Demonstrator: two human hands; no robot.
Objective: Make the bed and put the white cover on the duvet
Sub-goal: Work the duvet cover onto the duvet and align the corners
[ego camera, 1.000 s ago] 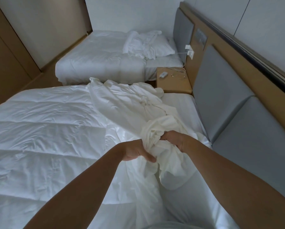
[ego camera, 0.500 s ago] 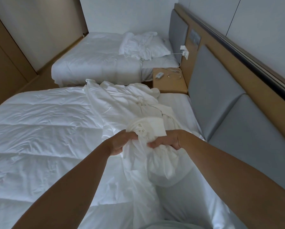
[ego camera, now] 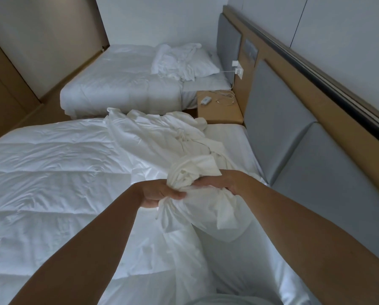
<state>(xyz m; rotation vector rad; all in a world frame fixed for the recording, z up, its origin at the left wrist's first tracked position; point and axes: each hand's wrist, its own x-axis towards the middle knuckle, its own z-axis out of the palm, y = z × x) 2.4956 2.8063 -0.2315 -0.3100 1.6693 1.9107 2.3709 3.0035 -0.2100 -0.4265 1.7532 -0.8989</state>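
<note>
A quilted white duvet lies spread over the near bed. On top of it, towards the headboard, the white cover lies crumpled in a long heap. One bunched end of the cover is lifted off the bed between my hands. My left hand grips the bunch from below and the left, thumb across the cloth. My right hand holds the bunch from the right, fingers reaching across its top. A bare strip of the bed sheet shows beside the grey headboard.
A second bed with a pillow and crumpled linen stands farther back. Between the beds is a wooden nightstand with a small white device and cables. A charger hangs from the wall socket. A brown floor strip runs at the left.
Both hands have gathered the cover's end into a tighter bunch and raised it a little. The right hand now reaches over the top of the bunch.
</note>
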